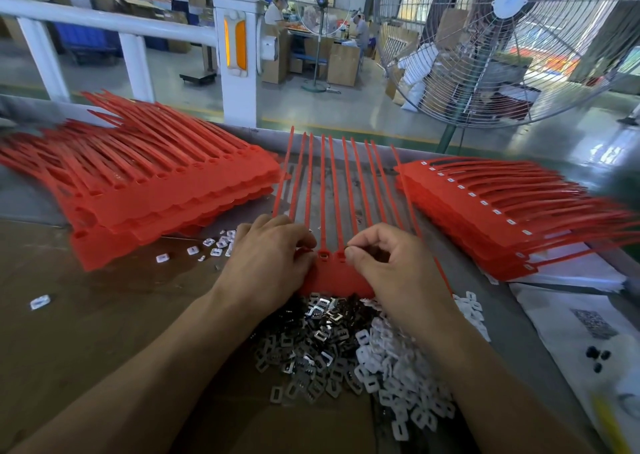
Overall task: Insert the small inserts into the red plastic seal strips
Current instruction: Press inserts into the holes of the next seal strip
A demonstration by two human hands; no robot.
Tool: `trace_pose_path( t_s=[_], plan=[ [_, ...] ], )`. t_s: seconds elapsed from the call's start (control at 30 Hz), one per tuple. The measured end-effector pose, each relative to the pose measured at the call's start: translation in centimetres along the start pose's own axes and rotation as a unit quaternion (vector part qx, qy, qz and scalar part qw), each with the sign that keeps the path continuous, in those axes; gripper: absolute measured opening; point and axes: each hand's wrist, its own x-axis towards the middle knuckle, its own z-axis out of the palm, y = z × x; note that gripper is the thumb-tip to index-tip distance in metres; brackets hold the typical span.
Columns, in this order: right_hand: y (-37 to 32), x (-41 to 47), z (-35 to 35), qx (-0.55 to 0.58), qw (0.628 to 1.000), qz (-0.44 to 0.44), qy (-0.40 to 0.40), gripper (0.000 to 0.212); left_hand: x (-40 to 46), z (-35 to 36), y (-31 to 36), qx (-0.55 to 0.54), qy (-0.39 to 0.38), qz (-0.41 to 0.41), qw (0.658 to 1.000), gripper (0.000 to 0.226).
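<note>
Hands [329, 263] on red seal strip [332, 277], insert pile [346, 346] below

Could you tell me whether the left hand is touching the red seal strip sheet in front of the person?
Touching: the head view shows the left hand pressing its fingers onto the red seal strip sheet.

I can read no words, numbers or brand marks anywhere in front of me. The white paper sheet [568, 318] to my right bears a dark square printed patch [594, 323], too blurred to make out.
</note>
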Motion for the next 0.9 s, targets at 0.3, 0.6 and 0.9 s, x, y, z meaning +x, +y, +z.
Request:
trace_pose_path(
  t_s=[0.3,0.6,0.9],
  plan=[
    [-0.4,-0.1,-0.1,0.039,0.999,-0.015,-0.006,0.008,-0.1,-0.6,1.6,-0.161,0.043,0.071,0.983,0.008],
    [-0.6,-0.3,-0.2,0.068,0.996,-0.047,-0.023,0.013,-0.3,-0.9,1.9,-0.253,0.000,0.069,0.965,0.006],
    [-0.4,-0.3,0.1,0.081,0.994,-0.072,-0.015,0.022,-0.4,-1.0,1.8,-0.353,-0.037,0.026,0.934,0.012]
  ],
)
